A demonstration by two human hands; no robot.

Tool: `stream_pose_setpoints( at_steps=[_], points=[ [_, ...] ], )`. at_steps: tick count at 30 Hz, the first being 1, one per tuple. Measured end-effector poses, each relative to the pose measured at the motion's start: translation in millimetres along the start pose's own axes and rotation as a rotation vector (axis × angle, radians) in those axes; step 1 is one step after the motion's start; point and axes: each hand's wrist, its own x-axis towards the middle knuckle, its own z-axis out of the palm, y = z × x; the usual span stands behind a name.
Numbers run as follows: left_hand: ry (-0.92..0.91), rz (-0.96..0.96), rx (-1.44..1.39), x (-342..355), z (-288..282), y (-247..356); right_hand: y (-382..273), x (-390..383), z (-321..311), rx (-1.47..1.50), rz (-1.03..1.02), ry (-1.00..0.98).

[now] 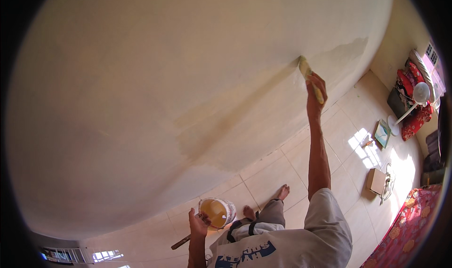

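My right hand is stretched out and shut on a yellow-handled paintbrush, whose bristles press against the cream wall at the edge of a darker, wet-looking band. My left hand grips the rim of a small white paint bucket holding yellow paint, low near my waist. My bare feet stand on the pale floor tiles close to the wall.
A dark stick lies on the tiles by the bucket. To the right stand a white pedestal fan, a small cardboard box with a cable, a flat framed panel, red patterned bedding and piled cloth.
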Motion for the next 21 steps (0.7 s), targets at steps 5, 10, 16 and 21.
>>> stream_pose_setpoints(
  at_steps=[5,10,16,21],
  points=[
    [-0.003,-0.004,0.000,-2.7,0.5,-0.1,-78.4,-61.6,51.7,-0.082,-0.031,-0.275],
    [0.029,0.003,0.010,-5.9,7.6,1.1,-81.0,-49.7,33.2,0.156,0.141,-0.347],
    [0.029,-0.004,0.010,-1.3,11.2,-1.4,-14.0,15.8,-14.4,0.272,0.346,-0.202],
    [0.014,-0.007,0.016,-1.6,15.6,0.3,16.1,47.4,-36.3,0.229,0.359,-0.079]
  ],
)
